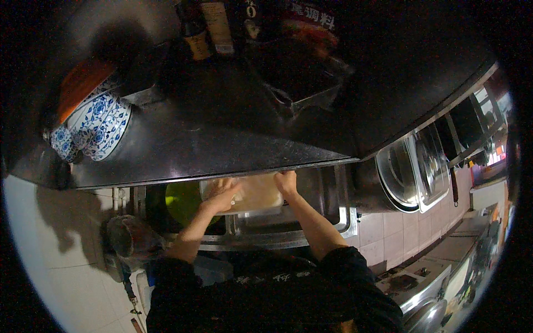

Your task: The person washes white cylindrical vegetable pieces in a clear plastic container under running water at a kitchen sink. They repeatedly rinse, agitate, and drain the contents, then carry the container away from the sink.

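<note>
A pale rectangular container [260, 193], probably plastic, is held above a metal double-basin sink [287, 240], across its divider. My right hand [286, 183] grips the container's right end with curled fingers. Over its left part lies my left hand [220, 196], palm down, fingers somewhat spread and slightly blurred. Whether anything is under that palm is hidden. A bright green round basin [179, 202] sits in the left sink compartment, partly behind my left forearm. The metal shelf's edge hides the far side of the sink and container.
Above the sink juts a dark metal shelf [187, 145], with blue-and-white patterned bowls [104, 125], bottles [195, 41] and a clear plastic container [308, 98]. Metal pans [397, 179] stand right of the sink. A bagged object [129, 237] is at the left.
</note>
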The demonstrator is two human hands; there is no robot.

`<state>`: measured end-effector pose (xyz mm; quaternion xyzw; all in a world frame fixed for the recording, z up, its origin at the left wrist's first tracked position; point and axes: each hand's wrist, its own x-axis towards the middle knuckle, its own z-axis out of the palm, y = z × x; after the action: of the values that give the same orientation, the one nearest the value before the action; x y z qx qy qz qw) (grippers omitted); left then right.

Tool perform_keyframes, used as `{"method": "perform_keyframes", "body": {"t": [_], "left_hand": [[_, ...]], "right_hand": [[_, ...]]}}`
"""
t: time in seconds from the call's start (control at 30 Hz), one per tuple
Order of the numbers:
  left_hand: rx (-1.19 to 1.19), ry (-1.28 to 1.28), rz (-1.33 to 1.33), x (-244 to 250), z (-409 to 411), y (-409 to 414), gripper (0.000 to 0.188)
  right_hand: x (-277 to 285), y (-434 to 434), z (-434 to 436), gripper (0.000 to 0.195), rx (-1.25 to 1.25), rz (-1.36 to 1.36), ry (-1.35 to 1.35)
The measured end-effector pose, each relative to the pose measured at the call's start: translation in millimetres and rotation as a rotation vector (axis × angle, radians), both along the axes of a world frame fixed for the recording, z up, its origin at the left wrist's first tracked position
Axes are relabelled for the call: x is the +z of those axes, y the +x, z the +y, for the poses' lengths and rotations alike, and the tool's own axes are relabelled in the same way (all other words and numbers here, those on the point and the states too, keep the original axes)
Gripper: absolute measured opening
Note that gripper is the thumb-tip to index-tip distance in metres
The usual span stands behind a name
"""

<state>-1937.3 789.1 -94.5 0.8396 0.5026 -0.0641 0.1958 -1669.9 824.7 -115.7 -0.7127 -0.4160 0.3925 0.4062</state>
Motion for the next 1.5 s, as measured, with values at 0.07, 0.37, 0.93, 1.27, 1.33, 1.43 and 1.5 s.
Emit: {"method": "perform_keyframes", "body": {"t": [0.07, 0.37, 0.93, 1.27, 1.33, 1.43, 1.5], "left_hand": [[-0.001, 0.149, 0.094, -5.2, 0.1, 22.5, 0.076], [0.46, -0.058, -0.565, -74.1, 31.6, 12.6, 0.056], [0.461, 0.224, -0.513, 117.6, 102.9, 117.0, 0.052], [0.549, 0.354, -0.559, 106.4, 90.4, 49.4, 0.045], [0.6, 0.394, -0.554, 101.0, 75.9, 22.4, 0.044], [0.745, 0.309, -0.429, 81.4, 33.6, -20.1, 0.042], [0.896, 0.052, -0.188, 56.3, 10.3, -46.3, 0.037]], "right_hand": [[6.5, -1.6, 1.2, 0.024, 0.04, -0.056, 0.037], [-6.4, -10.4, 3.8, 0.022, 0.03, -0.118, 0.114], [-12.6, 3.4, 6.7, 0.026, -0.001, -0.027, -0.056], [0.7, -2.8, -2.0, 0.022, -0.031, -0.086, 0.092], [11.8, -1.8, -4.2, 0.022, -0.011, -0.034, 0.071], [21.3, -2.8, -4.8, 0.021, 0.002, -0.042, 0.042], [14.5, -3.2, -5.8, 0.021, 0.039, -0.066, 0.01]]}}
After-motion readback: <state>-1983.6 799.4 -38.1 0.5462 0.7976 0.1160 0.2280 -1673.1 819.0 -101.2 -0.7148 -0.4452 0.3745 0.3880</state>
